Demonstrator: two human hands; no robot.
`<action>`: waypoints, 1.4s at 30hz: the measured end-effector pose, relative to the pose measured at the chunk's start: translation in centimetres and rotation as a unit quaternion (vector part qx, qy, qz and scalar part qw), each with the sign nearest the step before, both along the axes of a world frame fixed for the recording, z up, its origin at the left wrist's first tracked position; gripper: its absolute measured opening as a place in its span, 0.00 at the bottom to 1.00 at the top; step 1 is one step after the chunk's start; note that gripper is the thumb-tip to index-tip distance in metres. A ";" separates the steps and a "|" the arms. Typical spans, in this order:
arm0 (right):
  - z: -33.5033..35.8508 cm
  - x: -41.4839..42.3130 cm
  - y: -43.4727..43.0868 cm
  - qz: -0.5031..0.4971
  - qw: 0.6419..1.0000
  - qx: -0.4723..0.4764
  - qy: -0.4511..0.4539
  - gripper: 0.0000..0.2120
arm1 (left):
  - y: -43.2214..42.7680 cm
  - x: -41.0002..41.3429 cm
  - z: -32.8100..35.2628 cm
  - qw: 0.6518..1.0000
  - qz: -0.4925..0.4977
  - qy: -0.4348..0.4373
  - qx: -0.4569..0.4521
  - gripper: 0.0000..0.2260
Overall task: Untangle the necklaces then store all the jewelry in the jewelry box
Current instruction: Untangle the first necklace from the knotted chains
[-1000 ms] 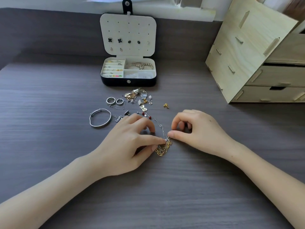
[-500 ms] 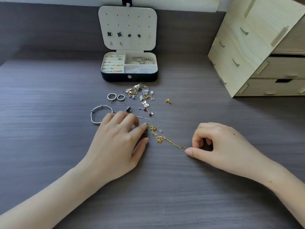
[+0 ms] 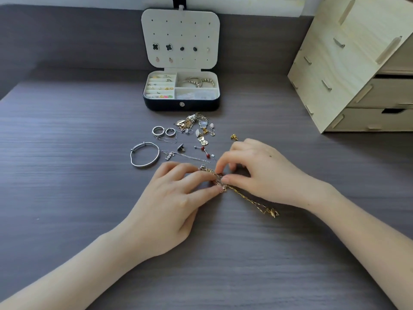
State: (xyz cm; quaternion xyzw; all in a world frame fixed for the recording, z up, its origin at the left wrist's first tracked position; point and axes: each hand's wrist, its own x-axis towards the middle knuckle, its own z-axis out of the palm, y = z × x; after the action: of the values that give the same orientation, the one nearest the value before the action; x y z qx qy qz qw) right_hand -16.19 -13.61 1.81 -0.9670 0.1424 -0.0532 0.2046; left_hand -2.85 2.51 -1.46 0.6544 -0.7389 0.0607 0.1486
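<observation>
Pinching thumb against forefinger, the left hand [image 3: 169,198] clamps the knot of necklaces [image 3: 218,179], which lies on the grey wood-grain table [image 3: 67,175] well in front of the open jewelry box [image 3: 181,106]. The right hand [image 3: 257,173] pinches the same knot from the opposite side. Step in hand, as judged: untangling, with these chains not yet stored. The next move probably calls for small, gentle pulls apart. Front-left of the box lies a smooth silver bangle [image 3: 144,155]. A gold chain [image 3: 248,199] of fine oblong links trails away from the box to a small pendant [image 3: 273,213].
</observation>
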 end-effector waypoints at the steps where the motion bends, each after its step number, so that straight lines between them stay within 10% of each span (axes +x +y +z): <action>1: 0.1 0.2 -0.1 0.004 1.000 -0.004 0.015 0.02 | 0.2 0.2 0.0 1.000 0.003 0.003 0.007 0.21; 42: -1.1 -1.0 -0.8 -0.094 0.960 0.223 -0.142 0.07 | 0.8 1.0 -0.3 0.998 -0.013 0.062 -0.001 0.22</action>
State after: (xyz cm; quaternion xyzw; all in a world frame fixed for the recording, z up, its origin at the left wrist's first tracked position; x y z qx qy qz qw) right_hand -17.19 -14.40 0.68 -0.8615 0.2104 -0.1761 0.4273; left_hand -1.89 3.36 -1.71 0.6474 -0.7364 0.0186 0.1957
